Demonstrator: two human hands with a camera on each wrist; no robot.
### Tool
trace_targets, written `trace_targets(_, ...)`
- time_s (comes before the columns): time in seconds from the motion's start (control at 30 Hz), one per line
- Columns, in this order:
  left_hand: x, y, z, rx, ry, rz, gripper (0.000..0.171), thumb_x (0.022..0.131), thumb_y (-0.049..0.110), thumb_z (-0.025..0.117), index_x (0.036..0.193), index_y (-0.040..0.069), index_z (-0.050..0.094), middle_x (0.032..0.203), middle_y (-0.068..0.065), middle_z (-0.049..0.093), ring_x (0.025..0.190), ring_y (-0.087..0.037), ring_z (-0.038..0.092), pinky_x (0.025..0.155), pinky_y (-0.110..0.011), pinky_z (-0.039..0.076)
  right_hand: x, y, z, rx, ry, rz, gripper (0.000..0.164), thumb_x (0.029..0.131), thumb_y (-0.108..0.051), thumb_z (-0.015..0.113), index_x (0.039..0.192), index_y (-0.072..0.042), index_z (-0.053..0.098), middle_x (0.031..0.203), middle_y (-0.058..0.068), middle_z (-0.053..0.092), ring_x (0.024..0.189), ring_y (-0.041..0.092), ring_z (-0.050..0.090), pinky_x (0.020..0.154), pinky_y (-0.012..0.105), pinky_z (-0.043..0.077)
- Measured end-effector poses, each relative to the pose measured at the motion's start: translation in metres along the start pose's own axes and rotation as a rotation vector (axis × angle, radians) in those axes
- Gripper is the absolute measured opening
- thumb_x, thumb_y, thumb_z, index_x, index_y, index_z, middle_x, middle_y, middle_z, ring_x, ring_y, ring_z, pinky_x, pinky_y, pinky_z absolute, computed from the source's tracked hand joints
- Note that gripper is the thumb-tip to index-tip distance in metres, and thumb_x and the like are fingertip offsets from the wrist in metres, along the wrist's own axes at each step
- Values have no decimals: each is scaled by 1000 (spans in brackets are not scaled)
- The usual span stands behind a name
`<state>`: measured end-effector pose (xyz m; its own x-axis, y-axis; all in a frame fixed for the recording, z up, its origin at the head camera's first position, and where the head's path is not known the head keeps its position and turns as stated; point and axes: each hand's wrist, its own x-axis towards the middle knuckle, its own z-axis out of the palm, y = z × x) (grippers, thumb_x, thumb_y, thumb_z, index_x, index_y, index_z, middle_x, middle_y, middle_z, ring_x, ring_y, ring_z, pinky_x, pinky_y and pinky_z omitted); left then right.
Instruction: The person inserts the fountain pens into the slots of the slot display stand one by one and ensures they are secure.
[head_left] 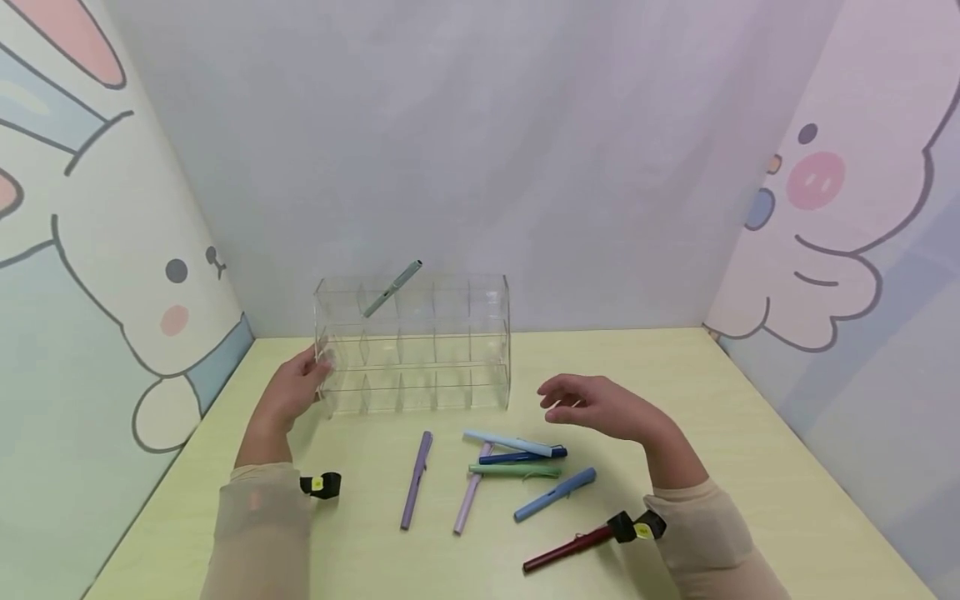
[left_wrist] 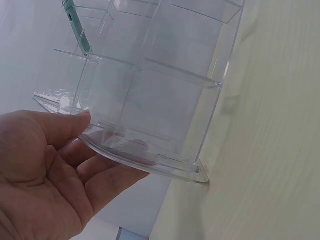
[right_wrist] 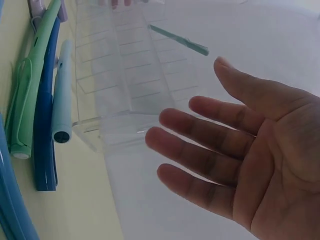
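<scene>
A clear pen organizer (head_left: pixel 416 367) with tiered compartments stands upright at the back of the table. My left hand (head_left: pixel 292 387) grips its left side panel, thumb on one face and fingers behind it, as the left wrist view (left_wrist: pixel 65 165) shows. One grey-green pen (head_left: pixel 393 288) leans in the top tier, in a compartment left of centre. My right hand (head_left: pixel 600 407) hovers over the table to the right of the organizer, fingers relaxed and holding nothing. Nearest below it are a light blue pen (head_left: pixel 508 442), a dark blue pen (head_left: pixel 522 456) and a green pen (head_left: pixel 515 471), lying close together.
A pale lilac pen (head_left: pixel 467 504) lies partly under that cluster. To the left is a purple pen (head_left: pixel 416 481); to the right, a blue pen (head_left: pixel 555 495). A dark red pen (head_left: pixel 567 552) lies near the front, partly hidden by the right wrist strap. Printed walls enclose the table.
</scene>
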<state>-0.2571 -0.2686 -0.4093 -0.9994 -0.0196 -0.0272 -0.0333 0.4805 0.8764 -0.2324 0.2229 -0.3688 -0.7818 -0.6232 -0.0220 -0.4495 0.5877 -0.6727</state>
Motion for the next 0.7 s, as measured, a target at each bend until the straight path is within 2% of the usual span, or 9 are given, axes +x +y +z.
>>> trace_targets(0.13, 0, -1, 0, 6, 0, -1, 58, 108, 32, 38, 158, 13, 17, 152, -25, 37, 139, -44, 37, 105, -60, 44, 2, 2, 4, -25, -98, 37, 37, 94, -47, 63, 124, -26, 60, 117, -5, 66, 109, 13, 62, 91, 37, 53)
trace_targets(0.23, 0, -1, 0, 15, 0, -3, 58, 108, 32, 37, 159, 14, 16, 152, -25, 37, 139, -45, 37, 105, -60, 44, 3, 3, 7, -29, -134, 73, 36, 93, -45, 65, 122, -24, 61, 118, -1, 66, 110, 16, 62, 91, 40, 53)
trace_targets(0.5, 1, 0, 0, 18, -4, -20, 59, 108, 34, 37, 159, 16, 14, 154, -24, 35, 140, -45, 36, 106, -59, 43, 11, 4, 24, -148, -122, 202, 39, 90, -38, 70, 121, -14, 64, 114, 0, 66, 103, 18, 63, 87, 43, 54)
trace_targets(0.7, 2, 0, 1, 12, -5, -33, 59, 108, 34, 36, 159, 17, 13, 155, -24, 34, 140, -44, 35, 106, -59, 43, 18, 4, 40, -244, -134, 270, 37, 87, -35, 74, 118, -16, 66, 101, -6, 65, 90, 14, 59, 83, 41, 52)
